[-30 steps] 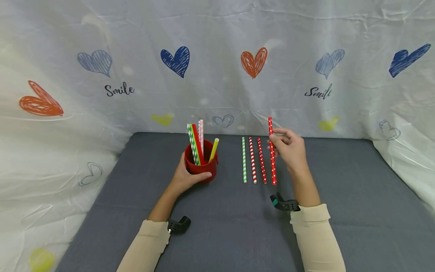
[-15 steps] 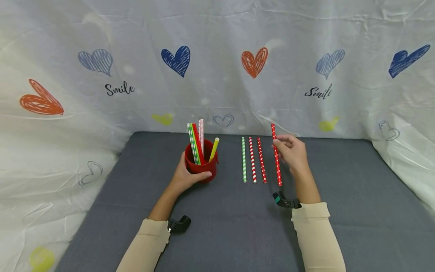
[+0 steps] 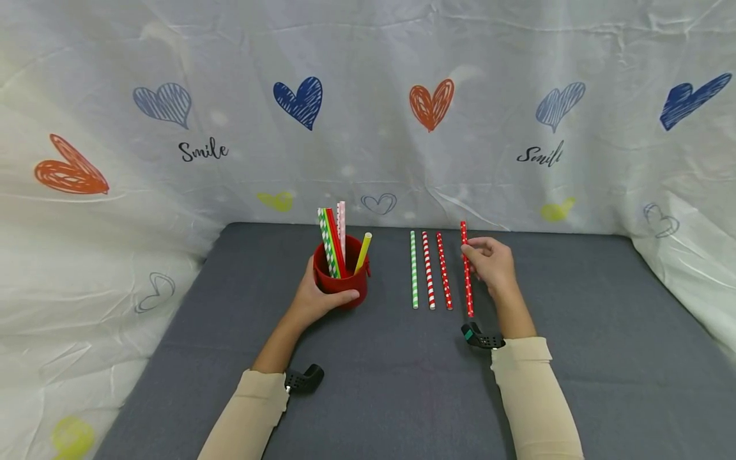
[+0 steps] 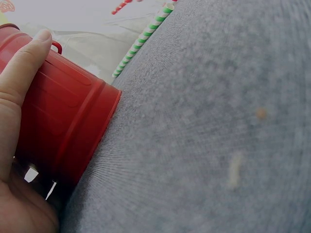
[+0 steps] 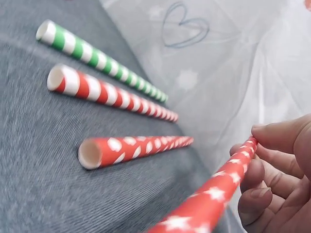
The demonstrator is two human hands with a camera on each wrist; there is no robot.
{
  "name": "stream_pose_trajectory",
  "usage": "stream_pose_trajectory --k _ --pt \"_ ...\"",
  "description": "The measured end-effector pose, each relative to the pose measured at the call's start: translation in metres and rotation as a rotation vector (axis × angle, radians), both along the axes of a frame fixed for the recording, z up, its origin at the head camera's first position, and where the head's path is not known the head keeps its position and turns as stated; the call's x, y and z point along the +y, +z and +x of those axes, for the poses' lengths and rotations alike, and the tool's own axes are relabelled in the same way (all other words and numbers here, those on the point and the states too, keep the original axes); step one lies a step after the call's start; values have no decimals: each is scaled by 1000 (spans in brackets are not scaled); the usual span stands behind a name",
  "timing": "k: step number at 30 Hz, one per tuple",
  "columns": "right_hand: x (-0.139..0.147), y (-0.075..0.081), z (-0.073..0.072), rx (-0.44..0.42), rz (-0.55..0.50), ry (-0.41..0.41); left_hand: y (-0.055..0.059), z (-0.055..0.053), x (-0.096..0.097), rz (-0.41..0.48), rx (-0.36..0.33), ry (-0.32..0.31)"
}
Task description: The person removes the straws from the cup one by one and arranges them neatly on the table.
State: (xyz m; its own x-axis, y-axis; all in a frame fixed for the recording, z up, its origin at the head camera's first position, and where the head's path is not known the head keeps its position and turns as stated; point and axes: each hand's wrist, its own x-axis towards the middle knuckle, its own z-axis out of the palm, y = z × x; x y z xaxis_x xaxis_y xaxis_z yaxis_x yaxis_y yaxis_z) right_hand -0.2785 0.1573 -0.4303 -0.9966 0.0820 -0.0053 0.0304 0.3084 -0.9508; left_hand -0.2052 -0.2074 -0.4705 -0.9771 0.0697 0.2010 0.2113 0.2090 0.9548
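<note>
My left hand (image 3: 316,299) grips a small red bucket (image 3: 350,292), thumb across its front wall. Several paper straws stand in the bucket, among them green-and-white, red, pink and a yellow one (image 3: 363,252). Between thumb and fingers of my right hand (image 3: 490,263) is a red straw with white stars (image 5: 214,194), pinched near its far end. To its left lie three straws in a row: a green-striped straw (image 3: 414,271), a red-striped straw (image 3: 428,271) and a red straw with white dots (image 3: 444,271). Whether the held straw touches the cloth I cannot tell.
A dark grey cloth (image 3: 379,396) covers the table. Behind it hangs a pale sheet (image 3: 356,51) printed with hearts and lettering, meeting the table's far edge. A black wrist device (image 3: 305,379) sits by the left sleeve, another (image 3: 482,337) by the right.
My right hand has lowered the star-patterned straw toward the table, shifting it slightly right and then a little back left. The left hand and the bucket stay in place.
</note>
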Motion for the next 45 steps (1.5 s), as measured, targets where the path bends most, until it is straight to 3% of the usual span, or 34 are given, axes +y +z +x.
stream_pose_trajectory --k 7,14,20,28,33,36,40,43,45 --pt "2 -14 -6 -13 104 -10 6 2 3 -23 -46 13" --pt "0 -22 -8 26 222 -26 37 19 10 -18 -37 0" --pt "-6 -33 -10 121 465 -59 38 20 11 -27 -49 5" --pt "-10 -35 -12 151 545 -57 35 17 9 -12 -38 -5" --pt "-10 -29 -11 79 653 17 34 18 9 -15 -43 -3" --pt "-8 -16 -5 -30 728 81 17 11 7 -18 -24 8" --pt "-1 5 4 -214 815 234 -4 1 2 -15 7 13" --pt "2 14 7 -286 830 330 -2 0 1 -10 8 6" --pt "2 16 8 -299 829 342 -1 -1 1 -11 2 7"
